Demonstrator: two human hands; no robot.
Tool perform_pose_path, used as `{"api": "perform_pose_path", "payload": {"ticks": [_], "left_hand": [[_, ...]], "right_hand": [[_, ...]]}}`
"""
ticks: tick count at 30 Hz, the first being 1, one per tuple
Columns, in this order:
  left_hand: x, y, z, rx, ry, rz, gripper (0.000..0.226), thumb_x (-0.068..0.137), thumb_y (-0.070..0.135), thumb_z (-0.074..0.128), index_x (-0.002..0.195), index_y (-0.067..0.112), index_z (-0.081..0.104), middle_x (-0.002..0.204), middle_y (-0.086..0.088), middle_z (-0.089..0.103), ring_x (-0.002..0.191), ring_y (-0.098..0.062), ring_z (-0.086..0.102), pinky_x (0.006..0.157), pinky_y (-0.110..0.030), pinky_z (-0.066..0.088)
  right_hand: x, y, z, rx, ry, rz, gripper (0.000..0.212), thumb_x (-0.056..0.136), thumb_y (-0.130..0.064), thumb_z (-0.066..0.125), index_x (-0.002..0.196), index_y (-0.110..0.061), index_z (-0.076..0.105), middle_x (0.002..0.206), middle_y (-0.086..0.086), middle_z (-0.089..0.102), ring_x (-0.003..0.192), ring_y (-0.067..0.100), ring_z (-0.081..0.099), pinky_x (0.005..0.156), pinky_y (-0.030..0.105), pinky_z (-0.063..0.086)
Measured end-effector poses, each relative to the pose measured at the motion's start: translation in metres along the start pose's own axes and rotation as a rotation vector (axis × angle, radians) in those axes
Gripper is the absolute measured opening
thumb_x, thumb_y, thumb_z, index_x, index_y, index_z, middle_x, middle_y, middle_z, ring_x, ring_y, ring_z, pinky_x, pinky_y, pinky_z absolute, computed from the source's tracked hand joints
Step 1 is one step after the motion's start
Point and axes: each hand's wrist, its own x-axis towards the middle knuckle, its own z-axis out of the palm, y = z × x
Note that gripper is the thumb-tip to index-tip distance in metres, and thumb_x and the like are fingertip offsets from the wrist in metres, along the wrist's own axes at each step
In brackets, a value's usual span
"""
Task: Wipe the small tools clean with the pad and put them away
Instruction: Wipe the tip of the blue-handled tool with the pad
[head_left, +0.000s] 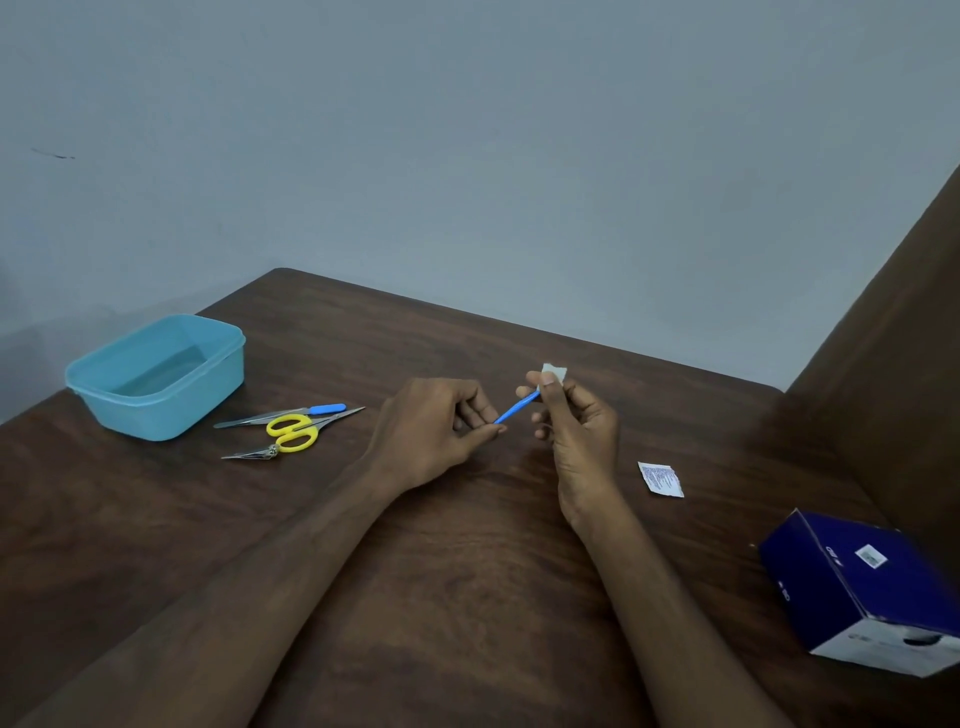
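My left hand (434, 431) pinches the near end of a thin blue tool (515, 408) above the middle of the table. The far end of that tool is wrapped in a small white pad (554, 372), which my right hand (574, 431) pinches between thumb and fingers. To the left lie yellow-handled scissors (292, 433), a metal tool with a blue handle (291, 414) and a small metal clipper (254, 454). An open light-blue plastic container (156, 376) stands at the far left.
A torn white pad wrapper (661, 479) lies to the right of my right hand. A dark blue cardboard box (872, 587) sits at the near right. A brown upright surface (893, 364) rises along the table's right side. The grey wall stands behind.
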Motion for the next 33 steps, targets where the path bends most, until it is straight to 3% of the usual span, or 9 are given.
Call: {"api": "perform_pose_path", "payload": {"ticks": [5, 8, 10, 12, 15, 19, 23, 27, 33], "left_hand": [[-0.001, 0.001, -0.001, 0.030, 0.009, -0.017, 0.014, 0.084, 0.043, 0.087, 0.083, 0.036, 0.074, 0.075, 0.026, 0.071, 0.077, 0.006, 0.067, 0.062, -0.026, 0.056], [-0.001, -0.003, 0.000, 0.013, 0.007, -0.029, 0.014, 0.082, 0.041, 0.085, 0.080, 0.035, 0.073, 0.073, 0.026, 0.072, 0.073, 0.005, 0.068, 0.064, -0.032, 0.060], [0.001, -0.004, 0.001, -0.008, 0.030, -0.024, 0.017, 0.083, 0.045, 0.083, 0.078, 0.033, 0.071, 0.074, 0.024, 0.072, 0.072, 0.003, 0.069, 0.062, -0.032, 0.059], [0.003, -0.004, 0.003, -0.042, 0.036, -0.009, 0.017, 0.084, 0.044, 0.083, 0.079, 0.033, 0.071, 0.075, 0.023, 0.072, 0.072, 0.001, 0.069, 0.062, -0.032, 0.059], [0.003, -0.002, 0.002, -0.096, 0.014, -0.003, 0.014, 0.087, 0.040, 0.084, 0.082, 0.032, 0.074, 0.076, 0.022, 0.074, 0.070, -0.001, 0.069, 0.062, -0.025, 0.054], [0.001, 0.002, -0.001, -0.058, -0.015, 0.027, 0.008, 0.092, 0.038, 0.081, 0.089, 0.032, 0.077, 0.077, 0.021, 0.073, 0.069, 0.001, 0.065, 0.057, -0.013, 0.039], [-0.001, 0.002, 0.000, -0.020, -0.018, 0.064, 0.005, 0.095, 0.038, 0.078, 0.094, 0.033, 0.077, 0.085, 0.019, 0.074, 0.078, 0.002, 0.064, 0.062, -0.022, 0.045], [0.002, -0.002, 0.002, 0.029, -0.047, 0.118, 0.005, 0.098, 0.035, 0.073, 0.100, 0.032, 0.076, 0.091, 0.015, 0.070, 0.087, -0.006, 0.061, 0.071, -0.034, 0.051], [0.001, -0.007, 0.007, 0.096, -0.107, 0.172, 0.011, 0.102, 0.033, 0.061, 0.103, 0.029, 0.071, 0.097, 0.010, 0.070, 0.094, -0.018, 0.061, 0.075, -0.043, 0.053]], "right_hand": [[0.000, 0.007, -0.001, -0.034, -0.048, 0.014, 0.011, 0.100, -0.021, 0.073, 0.105, -0.016, 0.082, 0.099, 0.005, 0.083, 0.069, 0.007, 0.053, 0.063, 0.024, 0.044], [-0.002, 0.009, -0.001, -0.083, -0.107, 0.020, 0.012, 0.096, -0.017, 0.077, 0.107, -0.013, 0.082, 0.103, 0.002, 0.083, 0.075, 0.004, 0.063, 0.068, 0.018, 0.048], [-0.002, 0.011, -0.001, -0.116, -0.157, 0.007, 0.012, 0.093, -0.013, 0.080, 0.105, -0.010, 0.083, 0.110, -0.003, 0.082, 0.095, 0.004, 0.075, 0.079, 0.016, 0.055], [-0.003, 0.012, -0.001, -0.142, -0.205, -0.011, 0.011, 0.092, -0.009, 0.081, 0.103, -0.010, 0.083, 0.114, -0.005, 0.081, 0.107, 0.008, 0.076, 0.088, 0.019, 0.058], [-0.002, 0.013, -0.001, -0.099, -0.180, -0.017, 0.010, 0.094, -0.008, 0.079, 0.103, -0.008, 0.082, 0.107, -0.001, 0.083, 0.094, 0.001, 0.074, 0.076, 0.014, 0.053], [-0.002, 0.014, -0.001, -0.077, -0.182, -0.040, 0.015, 0.096, -0.012, 0.077, 0.108, -0.007, 0.082, 0.091, 0.000, 0.082, 0.079, -0.002, 0.068, 0.072, 0.013, 0.050], [0.001, 0.018, -0.005, -0.057, -0.180, -0.043, 0.009, 0.097, -0.016, 0.077, 0.102, -0.012, 0.084, 0.084, -0.004, 0.078, 0.072, 0.002, 0.060, 0.068, 0.017, 0.048], [0.005, 0.020, -0.005, -0.082, -0.163, -0.032, 0.020, 0.100, -0.022, 0.074, 0.090, -0.006, 0.080, 0.080, 0.009, 0.066, 0.070, 0.013, 0.048, 0.064, 0.027, 0.043], [0.006, 0.017, -0.004, -0.068, -0.133, -0.003, 0.015, 0.099, -0.011, 0.074, 0.085, -0.017, 0.079, 0.084, 0.001, 0.075, 0.066, 0.003, 0.053, 0.064, 0.023, 0.044]]}}
